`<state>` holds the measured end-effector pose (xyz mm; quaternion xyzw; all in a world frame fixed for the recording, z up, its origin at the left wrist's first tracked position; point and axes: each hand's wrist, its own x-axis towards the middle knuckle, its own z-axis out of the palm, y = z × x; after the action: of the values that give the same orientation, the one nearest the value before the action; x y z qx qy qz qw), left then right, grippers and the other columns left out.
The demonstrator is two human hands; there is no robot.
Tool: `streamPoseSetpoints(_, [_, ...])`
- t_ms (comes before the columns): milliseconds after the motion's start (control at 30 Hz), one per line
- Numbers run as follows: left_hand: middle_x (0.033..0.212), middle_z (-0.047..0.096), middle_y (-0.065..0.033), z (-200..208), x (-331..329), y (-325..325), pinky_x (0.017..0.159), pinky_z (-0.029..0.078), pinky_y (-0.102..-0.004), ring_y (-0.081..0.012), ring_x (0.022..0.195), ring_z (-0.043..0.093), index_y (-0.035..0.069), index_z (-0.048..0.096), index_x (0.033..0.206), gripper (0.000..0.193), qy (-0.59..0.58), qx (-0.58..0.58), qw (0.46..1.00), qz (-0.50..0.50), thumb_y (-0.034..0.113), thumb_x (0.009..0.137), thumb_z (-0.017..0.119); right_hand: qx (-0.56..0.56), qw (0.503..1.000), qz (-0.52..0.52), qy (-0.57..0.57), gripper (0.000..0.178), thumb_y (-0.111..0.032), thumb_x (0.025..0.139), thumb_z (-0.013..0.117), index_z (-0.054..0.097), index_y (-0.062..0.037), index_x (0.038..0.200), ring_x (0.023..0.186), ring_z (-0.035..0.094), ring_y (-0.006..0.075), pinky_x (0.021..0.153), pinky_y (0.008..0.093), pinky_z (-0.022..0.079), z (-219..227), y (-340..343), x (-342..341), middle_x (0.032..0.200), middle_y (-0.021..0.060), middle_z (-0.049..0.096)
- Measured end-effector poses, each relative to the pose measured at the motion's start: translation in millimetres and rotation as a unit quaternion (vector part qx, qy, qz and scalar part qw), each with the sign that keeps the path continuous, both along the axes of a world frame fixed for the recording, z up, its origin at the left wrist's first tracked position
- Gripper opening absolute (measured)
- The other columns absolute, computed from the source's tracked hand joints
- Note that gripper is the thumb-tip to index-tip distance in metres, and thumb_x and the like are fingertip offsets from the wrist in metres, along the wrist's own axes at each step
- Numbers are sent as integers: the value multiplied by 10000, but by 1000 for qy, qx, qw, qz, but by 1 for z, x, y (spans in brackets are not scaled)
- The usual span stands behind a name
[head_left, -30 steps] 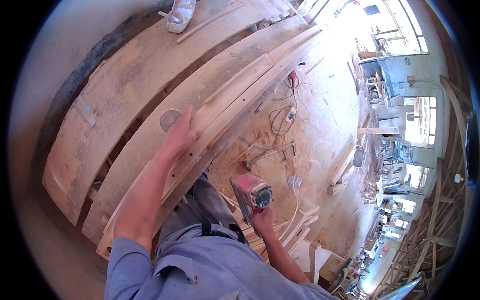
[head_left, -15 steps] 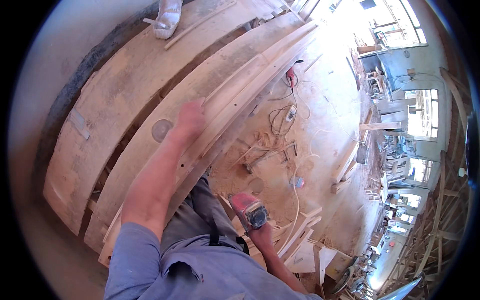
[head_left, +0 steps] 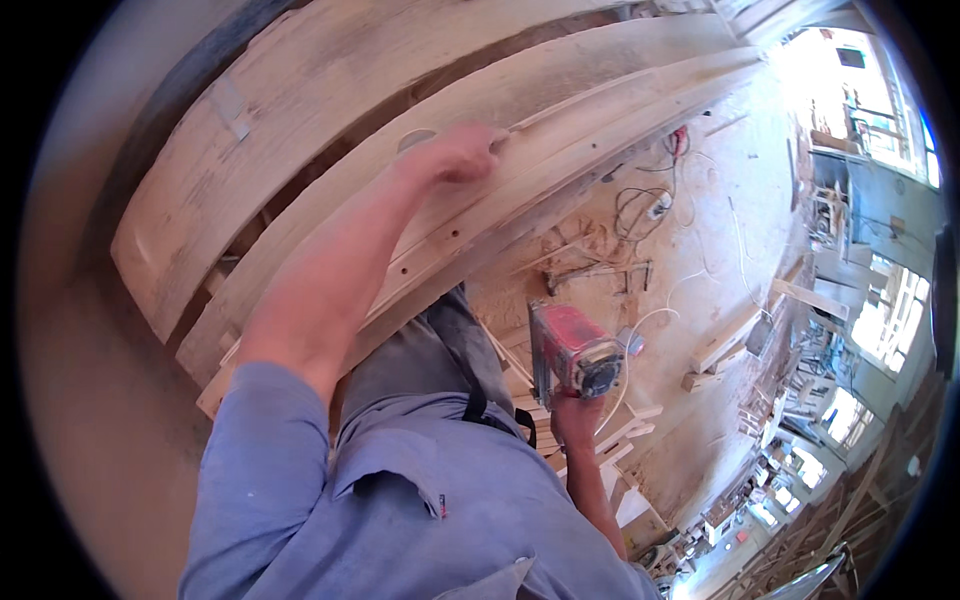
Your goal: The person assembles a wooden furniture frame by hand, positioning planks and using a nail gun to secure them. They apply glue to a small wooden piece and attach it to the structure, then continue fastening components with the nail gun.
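Observation:
My left hand (head_left: 458,155) is closed at the near end of a thin wooden strip (head_left: 590,95), which lies along a long curved wooden beam (head_left: 520,190). My fingertips are curled and partly hidden. Several small dark holes run along the beam's side. In my right hand (head_left: 577,420) is a red nail gun (head_left: 575,345) with a dark round cap, held upright by its handle, apart from the beam. A pale hose (head_left: 625,375) runs near that hand.
Wide curved boards (head_left: 300,80) lie to the left with gaps between them. Sawdust covers the floor, along with a metal clamp (head_left: 600,275), cables (head_left: 645,205) and a red power tool (head_left: 680,140). Timber pieces (head_left: 725,345) lie right; cut wood (head_left: 625,430) is stacked behind my right hand.
The view has shifted, so the beam appears higher. My right hand has raised the nail gun and turned it more upright. My left hand stays at about the same spot on the wood.

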<state>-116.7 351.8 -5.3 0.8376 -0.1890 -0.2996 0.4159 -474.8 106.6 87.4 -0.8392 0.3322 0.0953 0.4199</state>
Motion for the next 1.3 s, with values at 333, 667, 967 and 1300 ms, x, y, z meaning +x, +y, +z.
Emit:
streamPoseSetpoints(333, [1334,558,-281,76,-115,68,1066,416,-510,-433,1254,515,-19,577,1304,545,-172,36,974,144,79,778,683,-10,997,49,54,549,40,741,637,555,30,1284,1155,593,225,1033,357,429,-15,-10,3,1235,111,636])
streamPoseSetpoints(667, [1472,383,-311,67,-200,35,1206,191,-584,-464,1400,340,-33,511,1350,764,-240,119,931,249,235,699,810,-2,996,70,59,317,63,658,654,630,-12,965,653,625,174,579,323,532,7,-9,38,810,47,619])
streamPoseSetpoints(967, [1334,534,-274,61,-170,46,1218,186,-561,-410,1315,472,-43,454,1427,841,-145,240,949,146,346,746,760,24,995,77,55,302,50,664,635,618,-24,957,720,588,174,676,318,518,17,7,48,815,38,590])
streamPoseSetpoints(1300, [1330,558,-211,60,-181,76,1235,134,-589,-362,1350,462,-34,467,1400,946,-179,219,948,148,393,650,854,89,989,42,109,103,1,783,692,607,-53,808,505,514,136,449,303,407,32,18,35,638,27,557])
